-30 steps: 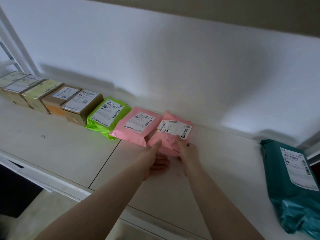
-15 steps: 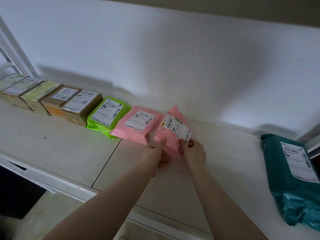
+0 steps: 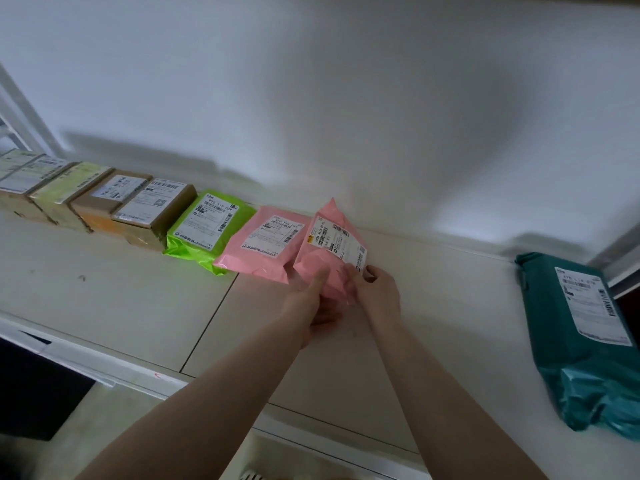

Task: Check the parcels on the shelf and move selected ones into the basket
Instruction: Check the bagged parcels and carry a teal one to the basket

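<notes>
— What is sitting on the shelf (image 3: 104,292) right now?

— A row of parcels is running along the back wall (image 3: 311,98). From the far left, four or so cardboard boxes (image 3: 152,213) are standing side by side, each showing a white shipping label on top. Next to them a lime-green mailer bag (image 3: 207,233) is lying flat, and just beside that a pink mailer bag (image 3: 266,242) is lying flat too, its edge overlapping the green one.

— And the one being handled?

— A second pink mailer bag (image 3: 325,258) is being held tilted up, its label facing the camera. The left hand (image 3: 308,303) is gripping it from the lower left, thumb on the front and fingers curling underneath. The right hand (image 3: 375,289) is pinching its lower right corner by the label (thumb on the front, fingers behind). Its left edge is touching, or nearly touching, the flat pink bag; I cannot tell which.

— What about the surface itself?

— The shelf is showing a pale, off-white top with a thin dark seam (image 3: 207,323) running from front to back, just left of the hands. A few small dark marks are showing on the left panel.

— Anything else nearby?

— Well apart on the right, a large teal mailer bag (image 3: 581,358) is lying along the shelf, label up. At the bottom edge something striped is peeking in, too little to identify.
</notes>
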